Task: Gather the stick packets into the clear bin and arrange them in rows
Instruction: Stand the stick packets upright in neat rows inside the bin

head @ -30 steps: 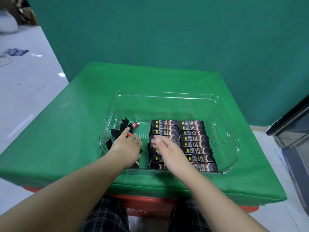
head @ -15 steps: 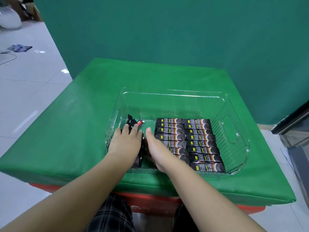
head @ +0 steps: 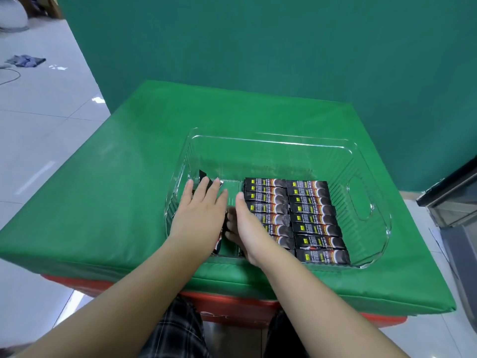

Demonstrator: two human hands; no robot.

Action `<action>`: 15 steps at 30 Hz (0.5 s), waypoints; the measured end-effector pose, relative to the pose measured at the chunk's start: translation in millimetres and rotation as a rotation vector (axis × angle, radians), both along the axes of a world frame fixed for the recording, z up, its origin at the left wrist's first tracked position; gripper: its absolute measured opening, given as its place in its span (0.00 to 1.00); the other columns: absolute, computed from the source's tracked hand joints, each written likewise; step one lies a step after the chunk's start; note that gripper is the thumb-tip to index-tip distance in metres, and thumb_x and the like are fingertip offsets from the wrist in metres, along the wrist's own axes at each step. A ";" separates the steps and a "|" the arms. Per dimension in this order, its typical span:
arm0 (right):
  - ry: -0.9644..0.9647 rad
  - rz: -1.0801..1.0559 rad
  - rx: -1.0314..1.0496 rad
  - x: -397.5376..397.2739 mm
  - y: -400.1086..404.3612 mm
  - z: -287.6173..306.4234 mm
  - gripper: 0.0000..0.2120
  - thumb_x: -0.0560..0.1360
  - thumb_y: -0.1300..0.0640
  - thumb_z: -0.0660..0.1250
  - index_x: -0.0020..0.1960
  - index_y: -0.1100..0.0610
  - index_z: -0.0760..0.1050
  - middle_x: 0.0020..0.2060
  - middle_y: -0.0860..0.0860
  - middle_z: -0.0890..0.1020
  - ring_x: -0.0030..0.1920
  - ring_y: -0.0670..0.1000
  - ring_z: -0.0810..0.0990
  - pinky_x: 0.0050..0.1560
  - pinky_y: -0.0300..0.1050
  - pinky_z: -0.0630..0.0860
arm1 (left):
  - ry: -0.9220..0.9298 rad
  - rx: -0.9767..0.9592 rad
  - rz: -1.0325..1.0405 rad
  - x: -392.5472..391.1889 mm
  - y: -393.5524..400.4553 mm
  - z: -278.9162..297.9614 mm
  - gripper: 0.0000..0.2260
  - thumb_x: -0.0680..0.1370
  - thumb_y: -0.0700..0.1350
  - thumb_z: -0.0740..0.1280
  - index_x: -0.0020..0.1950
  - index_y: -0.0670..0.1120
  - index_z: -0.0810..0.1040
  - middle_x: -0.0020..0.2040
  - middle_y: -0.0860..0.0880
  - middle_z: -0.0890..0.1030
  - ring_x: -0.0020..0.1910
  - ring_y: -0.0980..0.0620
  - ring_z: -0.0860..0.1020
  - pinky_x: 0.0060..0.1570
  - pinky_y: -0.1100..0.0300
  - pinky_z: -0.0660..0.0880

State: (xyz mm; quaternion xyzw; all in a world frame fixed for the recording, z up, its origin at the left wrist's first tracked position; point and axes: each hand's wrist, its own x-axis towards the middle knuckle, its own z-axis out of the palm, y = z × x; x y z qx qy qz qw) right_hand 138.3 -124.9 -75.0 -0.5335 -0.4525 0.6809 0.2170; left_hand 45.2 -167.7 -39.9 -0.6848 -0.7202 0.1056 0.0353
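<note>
Clear plastic bin (head: 278, 140): flat left hand (head: 200, 215) presses loose dark stick packets (head: 206, 178); right hand (head: 247, 226), edge-on, squares rows; neither grip closed.

Bin's (head: 271, 140) far half open

The person's arms are bare from the lower picture edge to the wrists, with no sleeves, watch, rings or gloves showing on the left hand (head: 200, 215) or the right hand (head: 247, 226). Below the red table edge (head: 232, 310), dark plaid trousers (head: 175, 334) with thin pale lines cover both legs
</note>
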 end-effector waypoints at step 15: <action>-0.157 0.141 0.066 0.8 -8.8 9.8 0.35 0.76 0.31 0.43 0.75 0.50 0.61 0.74 0.50 0.63 0.73 0.51 0.63 0.73 0.51 0.58 | -0.012 0.093 -0.064 -6.2 -10.3 -1.2 0.24 0.76 0.38 0.66 0.70 0.40 0.65 0.74 0.40 0.62 0.77 0.41 0.56 0.75 0.48 0.54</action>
